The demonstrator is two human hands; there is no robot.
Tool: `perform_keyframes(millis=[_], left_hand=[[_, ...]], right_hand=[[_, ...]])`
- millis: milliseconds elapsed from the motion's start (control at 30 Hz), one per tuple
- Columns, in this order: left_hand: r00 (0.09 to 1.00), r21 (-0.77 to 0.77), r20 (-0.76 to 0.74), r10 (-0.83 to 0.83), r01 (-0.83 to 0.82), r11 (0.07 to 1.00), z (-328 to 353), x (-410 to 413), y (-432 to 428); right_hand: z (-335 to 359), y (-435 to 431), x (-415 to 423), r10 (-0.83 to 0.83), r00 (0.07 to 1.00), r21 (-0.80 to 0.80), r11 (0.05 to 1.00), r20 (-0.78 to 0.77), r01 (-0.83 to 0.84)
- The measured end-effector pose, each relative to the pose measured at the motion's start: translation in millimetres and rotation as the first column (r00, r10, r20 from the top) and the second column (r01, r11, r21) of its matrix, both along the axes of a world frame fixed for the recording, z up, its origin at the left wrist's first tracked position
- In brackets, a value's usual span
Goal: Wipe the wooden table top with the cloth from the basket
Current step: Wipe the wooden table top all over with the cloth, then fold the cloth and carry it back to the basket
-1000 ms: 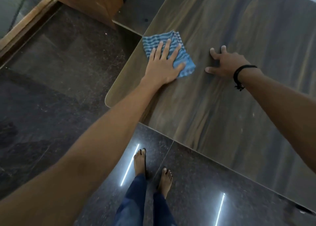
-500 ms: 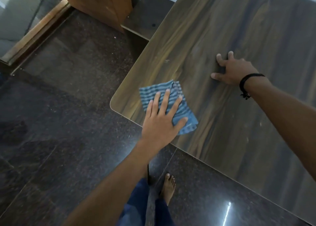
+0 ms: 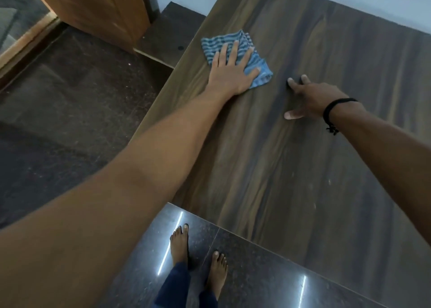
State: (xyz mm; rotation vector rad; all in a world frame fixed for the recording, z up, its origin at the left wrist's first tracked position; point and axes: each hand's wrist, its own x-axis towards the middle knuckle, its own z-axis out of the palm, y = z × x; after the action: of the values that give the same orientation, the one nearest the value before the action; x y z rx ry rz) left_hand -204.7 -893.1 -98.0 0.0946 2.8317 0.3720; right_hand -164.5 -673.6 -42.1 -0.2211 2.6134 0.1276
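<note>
One folded blue striped cloth (image 3: pixel 235 59) lies on the dark wood-grain table top (image 3: pixel 291 168), near its left edge and toward the far left corner. Two hands are on the table. The left hand (image 3: pixel 231 71) lies flat with fingers spread, palm pressing the cloth down rather than gripping it. The right hand (image 3: pixel 307 98), with one black cord bracelet (image 3: pixel 333 108) at the wrist, rests just beside the cloth, fingers splayed and bent, holding nothing. Two bare feet (image 3: pixel 198 251) stand on the glossy dark stone floor (image 3: pixel 70 98) below the near edge. An orange-brown wooden panel (image 3: pixel 98 11) stands off the far left corner. The outstretched left forearm hides the near left corner. Half a second earlier the cloth and left hand were at that near left corner; they have slid toward the far edge.
</note>
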Motion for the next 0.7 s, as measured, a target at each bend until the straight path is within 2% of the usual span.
perform_keyframes(millis=[167,267,367,433,500,567,633,700], left_hand=[[0.991,-0.040,-0.101,-0.083,0.080,0.996,-9,94,-6],[0.981,-0.005,-0.139,-0.135,0.135,0.991,-13,179,-6],[0.978,-0.014,-0.104,-0.179,0.178,0.984,-14,245,-8],[0.983,0.031,-0.033,-0.178,0.179,0.983,-9,255,-9],[0.994,0.222,0.013,-0.113,0.107,0.969,6,245,-15],[0.999,0.394,-0.010,0.043,-0.035,0.918,26,225,-26],[0.980,0.404,-0.054,0.192,-0.155,0.902,42,201,-41],[0.970,0.345,-0.047,0.238,-0.208,0.915,52,181,-54]], right_hand=[[8,1,7,-0.024,1.000,-0.040,0.999,-0.016,0.023],[14,-5,15,-0.111,0.994,-0.092,0.990,0.006,0.111],[13,-24,39,-0.238,0.970,-0.265,0.939,-0.045,0.218],[12,-44,65,-0.336,0.939,-0.395,0.875,-0.080,0.279],[12,-60,94,-0.405,0.910,-0.469,0.823,-0.091,0.319],[14,-70,119,-0.451,0.889,-0.495,0.793,-0.085,0.355],[15,-75,140,-0.449,0.892,-0.481,0.793,-0.045,0.375],[11,-81,155,-0.418,0.908,-0.459,0.802,0.025,0.382]])
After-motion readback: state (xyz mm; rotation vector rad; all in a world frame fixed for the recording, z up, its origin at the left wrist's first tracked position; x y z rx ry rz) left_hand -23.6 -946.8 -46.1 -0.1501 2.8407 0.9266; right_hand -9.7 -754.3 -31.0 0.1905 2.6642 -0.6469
